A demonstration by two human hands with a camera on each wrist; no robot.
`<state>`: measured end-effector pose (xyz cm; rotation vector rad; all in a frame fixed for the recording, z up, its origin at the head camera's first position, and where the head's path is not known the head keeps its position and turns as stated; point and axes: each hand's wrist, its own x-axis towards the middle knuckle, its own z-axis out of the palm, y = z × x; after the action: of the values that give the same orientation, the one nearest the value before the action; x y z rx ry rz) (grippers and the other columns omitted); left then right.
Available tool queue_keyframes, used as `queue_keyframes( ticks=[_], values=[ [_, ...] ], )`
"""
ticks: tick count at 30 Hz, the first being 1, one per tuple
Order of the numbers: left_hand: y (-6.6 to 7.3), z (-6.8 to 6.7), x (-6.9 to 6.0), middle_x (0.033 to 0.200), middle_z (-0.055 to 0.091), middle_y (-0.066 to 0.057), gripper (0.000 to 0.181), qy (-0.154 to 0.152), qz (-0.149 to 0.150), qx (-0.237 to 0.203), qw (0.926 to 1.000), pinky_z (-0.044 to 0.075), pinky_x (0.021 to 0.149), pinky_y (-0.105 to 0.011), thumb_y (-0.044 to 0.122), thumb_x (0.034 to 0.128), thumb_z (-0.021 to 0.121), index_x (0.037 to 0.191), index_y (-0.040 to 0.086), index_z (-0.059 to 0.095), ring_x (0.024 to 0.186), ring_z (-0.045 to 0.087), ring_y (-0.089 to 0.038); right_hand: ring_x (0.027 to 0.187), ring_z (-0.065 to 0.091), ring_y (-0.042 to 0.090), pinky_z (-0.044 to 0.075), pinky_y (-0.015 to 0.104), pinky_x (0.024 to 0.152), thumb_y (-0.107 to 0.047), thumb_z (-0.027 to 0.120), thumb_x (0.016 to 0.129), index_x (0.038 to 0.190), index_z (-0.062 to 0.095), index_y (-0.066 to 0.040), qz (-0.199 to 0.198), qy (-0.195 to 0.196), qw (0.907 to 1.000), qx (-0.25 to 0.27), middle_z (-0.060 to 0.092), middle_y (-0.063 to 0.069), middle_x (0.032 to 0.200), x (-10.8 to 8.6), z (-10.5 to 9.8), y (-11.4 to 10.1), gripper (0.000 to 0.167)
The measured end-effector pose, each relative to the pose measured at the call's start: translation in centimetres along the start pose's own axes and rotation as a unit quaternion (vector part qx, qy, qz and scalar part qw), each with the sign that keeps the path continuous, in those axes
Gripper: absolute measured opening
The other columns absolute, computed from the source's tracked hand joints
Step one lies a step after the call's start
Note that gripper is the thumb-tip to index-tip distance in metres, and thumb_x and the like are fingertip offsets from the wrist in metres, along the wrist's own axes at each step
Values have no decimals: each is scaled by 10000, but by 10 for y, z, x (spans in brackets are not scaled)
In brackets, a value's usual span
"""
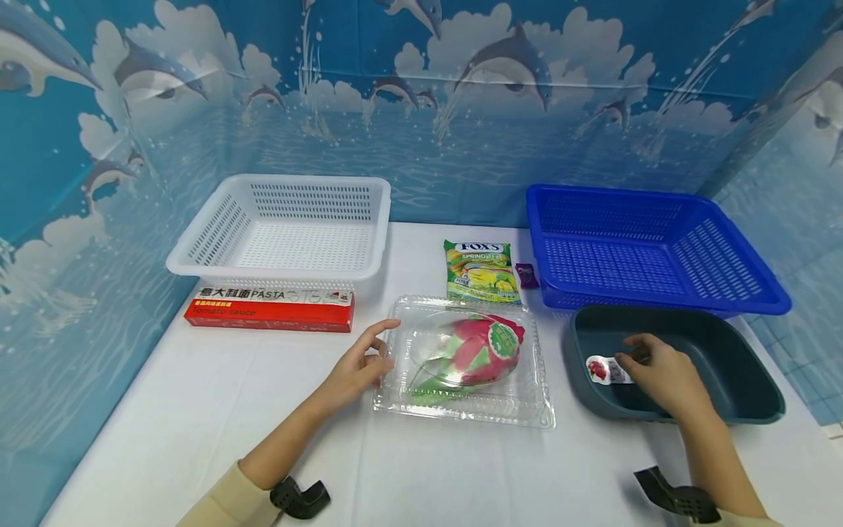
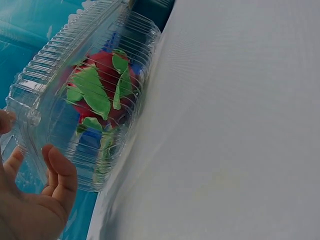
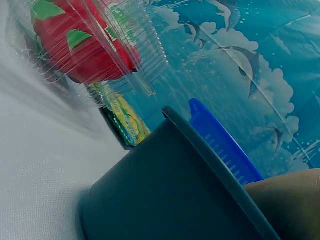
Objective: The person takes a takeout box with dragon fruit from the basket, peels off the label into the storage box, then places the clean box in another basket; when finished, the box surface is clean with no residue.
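A clear plastic clamshell box lies on the table with a pink and green dragon fruit inside, which bears a round green sticker. At the box's left edge is my left hand, index finger and thumb spread apart along the rim. The left wrist view shows the fingers near the box's corner. My right hand is over the inside of a dark teal basin, fingers bent with a gap between thumb and index. Beside the thumb is a small white label with a red fruit picture. The basin's wall hides most of this hand in the right wrist view.
Behind the box lies a green FOX'S candy bag, with a small purple packet beside it. A blue basket stands behind the basin. At the left are a white basket and a red pasta box. Dolphin-print curtains border the table.
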<state>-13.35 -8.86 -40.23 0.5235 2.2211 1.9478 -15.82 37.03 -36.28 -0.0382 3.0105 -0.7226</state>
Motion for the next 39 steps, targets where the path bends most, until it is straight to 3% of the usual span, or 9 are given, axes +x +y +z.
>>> queue_keyframes(
  ticks=[14, 20, 24, 28, 33, 39],
  values=[
    [1, 4, 1, 982, 450, -123, 568, 74, -50, -85, 9999, 473, 575, -245, 94, 937, 507, 1481, 143, 352, 686, 515, -187, 947, 587, 506, 497, 574, 706, -319, 544, 980, 1240, 484, 126, 273, -170, 9994, -122, 599, 360, 1095, -1, -4, 1, 519],
    [2, 7, 5, 936, 449, -114, 547, 253, -79, -87, 9996, 464, 537, -239, 41, 919, 465, 1455, 136, 400, 619, 464, -160, 947, 583, 509, 484, 570, 684, -329, 539, 983, 1227, 502, 115, 296, -85, 9994, -165, 598, 359, 1101, -1, -7, 0, 508],
    [4, 8, 9, 906, 435, -106, 453, 304, -224, -55, 9993, 450, 496, -231, 71, 940, 542, 1376, 139, 442, 567, 453, -149, 925, 582, 494, 492, 540, 661, -320, 545, 981, 1217, 504, 115, 359, -56, 9992, -152, 595, 361, 1082, 1, -11, -1, 497],
    [4, 8, 12, 868, 401, -81, 441, 197, -257, -255, 9992, 448, 456, -232, 91, 917, 632, 1308, 127, 430, 490, 441, -119, 896, 574, 474, 492, 508, 639, -311, 544, 981, 1216, 504, 104, 541, 108, 9984, -150, 585, 359, 1060, 3, -15, -4, 478],
    [1, 12, 16, 822, 401, -70, 423, 148, 13, -598, 9981, 429, 416, -221, 23, 886, 621, 1252, 56, 411, 430, 430, -93, 869, 570, 452, 474, 504, 629, -337, 538, 983, 1209, 522, 86, 653, 402, 9970, -114, 580, 347, 1062, 3, -20, -8, 480],
    [1, 17, 18, 785, 412, -57, 398, 501, 146, -831, 9952, 388, 380, -196, -24, 841, 567, 1207, 16, 417, 417, 398, -60, 862, 560, 422, 472, 502, 642, -336, 516, 992, 1211, 541, 82, 653, 734, 9951, 63, 582, 326, 1071, 7, -24, -13, 472]
  ],
)
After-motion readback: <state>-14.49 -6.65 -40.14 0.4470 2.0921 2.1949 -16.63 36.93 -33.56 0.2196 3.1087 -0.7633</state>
